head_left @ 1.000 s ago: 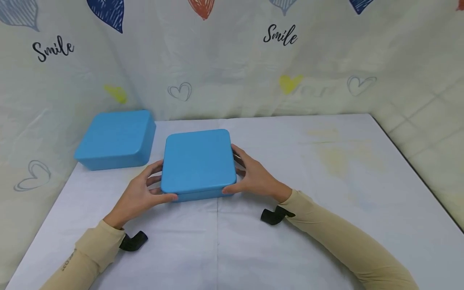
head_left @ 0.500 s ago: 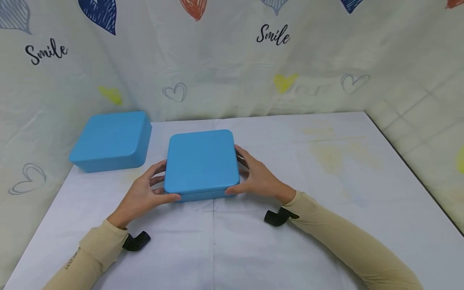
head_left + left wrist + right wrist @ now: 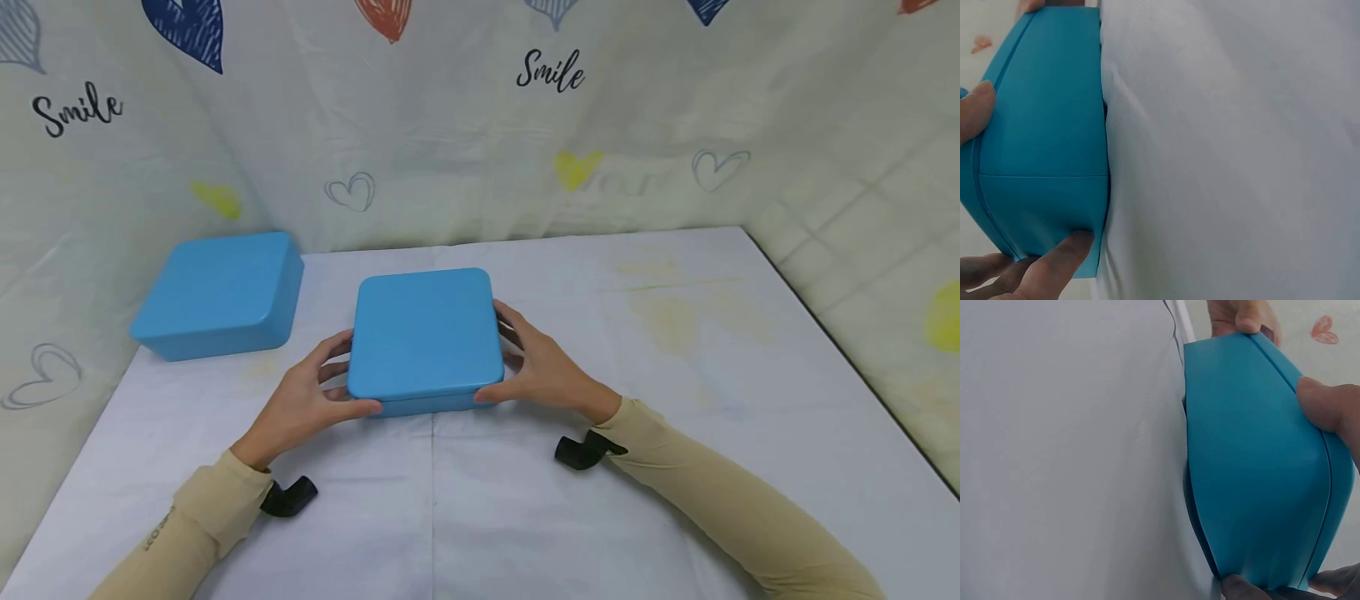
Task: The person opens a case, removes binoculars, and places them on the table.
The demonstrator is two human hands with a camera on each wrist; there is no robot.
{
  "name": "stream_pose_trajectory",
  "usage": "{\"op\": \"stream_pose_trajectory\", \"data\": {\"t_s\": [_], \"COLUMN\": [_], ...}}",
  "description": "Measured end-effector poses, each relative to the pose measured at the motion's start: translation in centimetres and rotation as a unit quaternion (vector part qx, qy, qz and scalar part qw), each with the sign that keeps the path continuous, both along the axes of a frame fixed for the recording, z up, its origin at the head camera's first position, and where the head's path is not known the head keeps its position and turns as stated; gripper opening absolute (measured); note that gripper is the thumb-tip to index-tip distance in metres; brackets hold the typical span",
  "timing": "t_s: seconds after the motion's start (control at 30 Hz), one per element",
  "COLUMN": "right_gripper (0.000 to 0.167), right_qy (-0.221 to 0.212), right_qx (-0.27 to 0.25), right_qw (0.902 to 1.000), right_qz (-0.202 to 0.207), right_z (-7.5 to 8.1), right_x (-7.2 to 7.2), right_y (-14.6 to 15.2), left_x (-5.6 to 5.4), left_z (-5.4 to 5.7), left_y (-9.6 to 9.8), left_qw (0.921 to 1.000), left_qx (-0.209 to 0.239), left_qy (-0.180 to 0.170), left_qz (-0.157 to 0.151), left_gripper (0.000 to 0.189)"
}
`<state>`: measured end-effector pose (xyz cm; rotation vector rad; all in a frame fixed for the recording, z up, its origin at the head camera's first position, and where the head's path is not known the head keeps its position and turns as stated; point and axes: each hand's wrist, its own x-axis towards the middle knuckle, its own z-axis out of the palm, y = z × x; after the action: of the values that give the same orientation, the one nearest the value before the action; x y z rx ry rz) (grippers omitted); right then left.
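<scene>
A blue lidded box (image 3: 427, 333) with rounded corners stands in the middle of the white-covered table, lid on. My left hand (image 3: 296, 408) grips its left side, the thumb at the front left corner and the other fingers spread along the side. At the opposite side my right hand (image 3: 547, 371) holds it the same way, thumb on the front corner. Both wrist views show the box's side wall (image 3: 1047, 125) and a lid seam near the top. In the right wrist view the base of the box (image 3: 1247, 456) lies right at the white cloth.
A second blue box (image 3: 217, 292) stands at the table's back left corner, to the left of the held one. Behind the table (image 3: 480, 517) hangs a pale curtain (image 3: 450, 125) printed with hearts and words. A black curved piece (image 3: 288, 497) sits at each wrist.
Both hands have shifted the held box slightly to the right, widening the gap to the second box. The head view has turned a little to the right.
</scene>
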<state>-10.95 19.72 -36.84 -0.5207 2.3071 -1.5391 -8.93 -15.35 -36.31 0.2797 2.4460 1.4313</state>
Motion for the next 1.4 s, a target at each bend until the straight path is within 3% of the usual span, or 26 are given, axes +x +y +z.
{"op": "stream_pose_trajectory", "data": {"t_s": [1.4], "right_gripper": [0.127], "right_qy": [-0.004], "right_qx": [0.010], "right_qw": [0.9995], "right_qz": [-0.028], "right_z": [-0.3], "right_x": [1.4], "right_y": [5.6], "left_x": [-0.7], "left_z": [-0.1], "left_y": [5.2], "left_qw": [0.9992], "left_qx": [0.008], "left_qy": [0.011], "left_qz": [-0.037], "left_gripper": [0.110]}}
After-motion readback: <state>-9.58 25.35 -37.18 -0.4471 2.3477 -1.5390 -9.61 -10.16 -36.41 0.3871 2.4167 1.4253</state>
